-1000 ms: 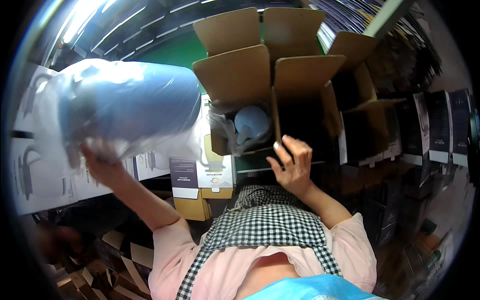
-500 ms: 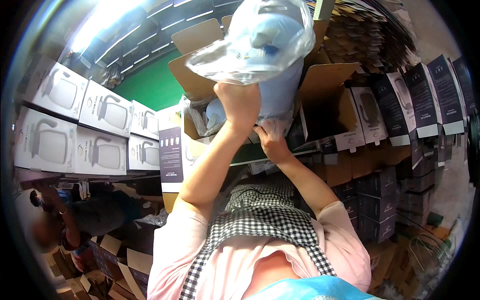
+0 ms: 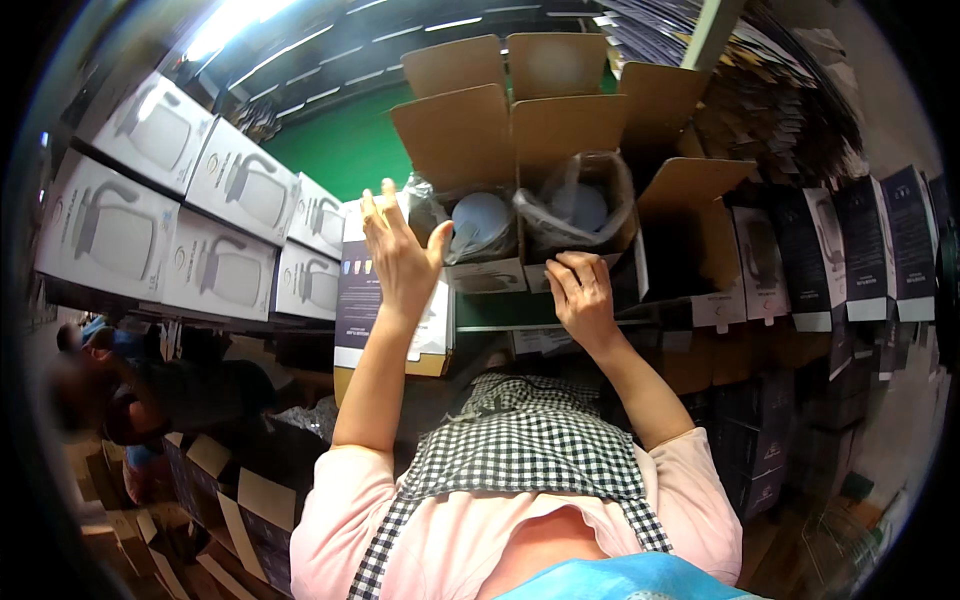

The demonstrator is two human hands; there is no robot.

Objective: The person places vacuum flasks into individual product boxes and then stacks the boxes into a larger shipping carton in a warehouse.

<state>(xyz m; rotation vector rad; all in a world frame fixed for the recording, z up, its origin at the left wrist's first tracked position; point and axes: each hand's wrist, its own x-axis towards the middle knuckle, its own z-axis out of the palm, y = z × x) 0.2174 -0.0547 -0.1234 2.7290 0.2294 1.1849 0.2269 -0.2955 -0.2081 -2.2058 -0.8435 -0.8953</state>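
Observation:
My left hand is raised with fingers spread and nothing in it, just left of an open carton. In that carton stands a pale blue flask with clear plastic around it. A second open carton sits to its right, against it. Inside this one is another pale blue flask, loosely wrapped in a clear plastic bag whose mouth bunches up at the rim. My right hand has its fingers bent over the front edge of the second carton. The lower parts of both flasks are hidden.
White printed boxes are stacked at the left. Another open carton stands at the right, by a row of dark boxes. Flat cardboard is piled behind. A person is at the lower left.
The bagged blue flask has gone down into the right carton. My left hand has let it go and moved left, opening. My right hand stays at that carton's front edge.

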